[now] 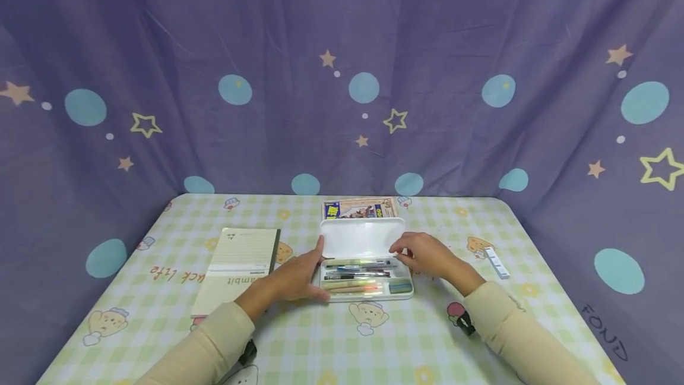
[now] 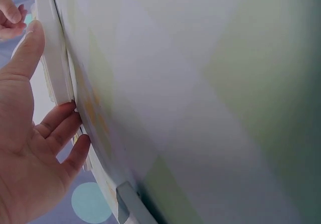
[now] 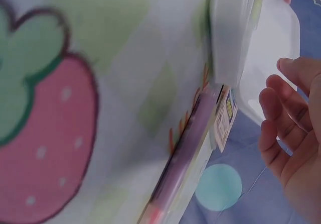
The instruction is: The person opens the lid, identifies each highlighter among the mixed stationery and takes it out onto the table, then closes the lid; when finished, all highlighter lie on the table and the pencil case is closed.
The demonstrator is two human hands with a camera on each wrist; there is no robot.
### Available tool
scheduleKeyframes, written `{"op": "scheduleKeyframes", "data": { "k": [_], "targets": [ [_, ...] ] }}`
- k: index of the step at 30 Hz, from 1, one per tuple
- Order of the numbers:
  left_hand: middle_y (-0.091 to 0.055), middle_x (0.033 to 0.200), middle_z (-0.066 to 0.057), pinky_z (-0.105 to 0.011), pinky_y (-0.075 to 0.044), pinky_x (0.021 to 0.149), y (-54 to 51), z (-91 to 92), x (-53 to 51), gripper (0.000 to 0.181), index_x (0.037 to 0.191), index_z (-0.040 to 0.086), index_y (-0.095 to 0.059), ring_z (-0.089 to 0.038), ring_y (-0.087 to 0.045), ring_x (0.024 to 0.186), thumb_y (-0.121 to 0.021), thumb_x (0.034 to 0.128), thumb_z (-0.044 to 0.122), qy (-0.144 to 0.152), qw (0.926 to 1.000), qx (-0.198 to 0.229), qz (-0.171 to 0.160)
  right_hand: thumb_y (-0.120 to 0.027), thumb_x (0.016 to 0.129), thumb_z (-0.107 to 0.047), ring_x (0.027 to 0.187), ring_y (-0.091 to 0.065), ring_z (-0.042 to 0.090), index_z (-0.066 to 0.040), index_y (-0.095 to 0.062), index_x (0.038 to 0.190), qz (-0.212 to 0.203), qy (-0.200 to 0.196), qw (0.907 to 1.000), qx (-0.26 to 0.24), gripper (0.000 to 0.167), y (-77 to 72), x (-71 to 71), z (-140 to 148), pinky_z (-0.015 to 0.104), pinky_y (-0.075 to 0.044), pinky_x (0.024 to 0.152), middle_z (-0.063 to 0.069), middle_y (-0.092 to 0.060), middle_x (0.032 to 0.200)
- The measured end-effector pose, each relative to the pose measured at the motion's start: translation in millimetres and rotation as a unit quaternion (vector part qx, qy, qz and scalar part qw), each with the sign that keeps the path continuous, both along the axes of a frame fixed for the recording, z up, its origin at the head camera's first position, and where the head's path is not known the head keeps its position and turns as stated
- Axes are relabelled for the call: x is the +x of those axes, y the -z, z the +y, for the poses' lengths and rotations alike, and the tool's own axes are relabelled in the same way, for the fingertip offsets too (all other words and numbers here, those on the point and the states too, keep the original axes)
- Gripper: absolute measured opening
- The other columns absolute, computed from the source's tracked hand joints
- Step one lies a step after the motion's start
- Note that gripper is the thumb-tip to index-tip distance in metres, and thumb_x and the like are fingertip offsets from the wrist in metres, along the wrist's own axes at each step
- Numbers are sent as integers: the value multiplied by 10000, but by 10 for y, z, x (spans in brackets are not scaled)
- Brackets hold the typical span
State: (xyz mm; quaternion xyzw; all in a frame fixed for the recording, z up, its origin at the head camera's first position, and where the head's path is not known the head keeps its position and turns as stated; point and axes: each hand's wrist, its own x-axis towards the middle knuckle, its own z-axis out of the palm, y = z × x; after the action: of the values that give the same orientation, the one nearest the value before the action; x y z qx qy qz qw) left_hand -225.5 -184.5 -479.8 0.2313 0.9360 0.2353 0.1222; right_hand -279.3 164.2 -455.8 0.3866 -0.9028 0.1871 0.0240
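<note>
A white pencil case [image 1: 370, 297] stands with its lid [image 1: 363, 238] raised. Several pens [image 1: 358, 269] lie in its back part. Along the front are wood-coloured pencils [image 1: 350, 287] and a small green-blue block [image 1: 400, 286]. My left hand [image 1: 294, 275] is at the case's left end, thumb by the front corner, other fingers towards the back; in the left wrist view these fingers [image 2: 62, 121] touch its side. Loosely bent, my right hand [image 1: 424, 252] is by the right edge of the lid. Nothing shows between its fingers [image 3: 283, 101] in the right wrist view.
Left of the case lies a lined notebook [image 1: 235, 272]. Behind the lid is a colourful printed booklet [image 1: 360, 209]. A small white-and-blue strip [image 1: 497, 263] lies at the right. In the right wrist view, a purple pen-like stick [image 3: 188, 146] lies beyond the case. The tablecloth [image 1: 320, 343] is checked.
</note>
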Motion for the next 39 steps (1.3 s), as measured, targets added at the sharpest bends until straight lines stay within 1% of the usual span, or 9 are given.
{"op": "scheduleKeyframes", "data": {
  "k": [6,13,19,25,32,39],
  "targets": [
    [-575,1447,-61,-458,-418,1163,1,4,3,1399,1633,70,95,-272,-555,1348,-835,738,612,-69,10000,-17,-41,-719,941,-130,727,-589,11,-148,-785,1087,147,-154,9998,25,161,-32,42,-145,231,-528,681,-38,-726,961],
    [-583,1433,-45,-447,-423,1158,10,12,-3,1388,1634,70,90,-248,-566,1328,-832,746,607,-6,10000,-14,15,-727,937,-159,707,-578,8,-180,-789,1075,180,-275,9993,191,152,25,49,-310,219,-511,669,-52,-726,964],
    [-589,1430,-52,-454,-428,1152,9,13,0,1397,1633,60,86,-263,-571,1326,-842,739,600,-21,10000,-8,12,-749,927,-214,719,-577,0,-221,-790,1081,218,-196,9990,351,159,94,42,-430,222,-510,660,-75,-723,996],
    [-591,1427,-53,-455,-423,1158,26,9,-17,1400,1632,58,83,-257,-571,1326,-834,735,617,-15,10000,-3,39,-759,921,-249,801,-621,29,-236,-783,1112,266,-147,9979,564,193,159,50,-488,257,-555,720,-85,-704,1028],
    [-582,1444,-59,-454,-409,1172,29,7,-23,1405,1634,65,85,-261,-557,1348,-823,728,640,-5,10000,-25,17,-781,902,-251,815,-628,42,-245,-780,1117,302,-65,9967,744,214,163,59,-508,262,-553,718,-91,-692,1017],
    [-582,1440,-57,-457,-407,1174,25,11,-21,1412,1633,63,87,-260,-558,1345,-823,722,643,-50,10000,-27,-8,-795,890,-203,901,-687,91,-247,-782,1097,488,-92,9947,896,212,161,47,-537,283,-580,753,-85,-695,1006]
  ]
}}
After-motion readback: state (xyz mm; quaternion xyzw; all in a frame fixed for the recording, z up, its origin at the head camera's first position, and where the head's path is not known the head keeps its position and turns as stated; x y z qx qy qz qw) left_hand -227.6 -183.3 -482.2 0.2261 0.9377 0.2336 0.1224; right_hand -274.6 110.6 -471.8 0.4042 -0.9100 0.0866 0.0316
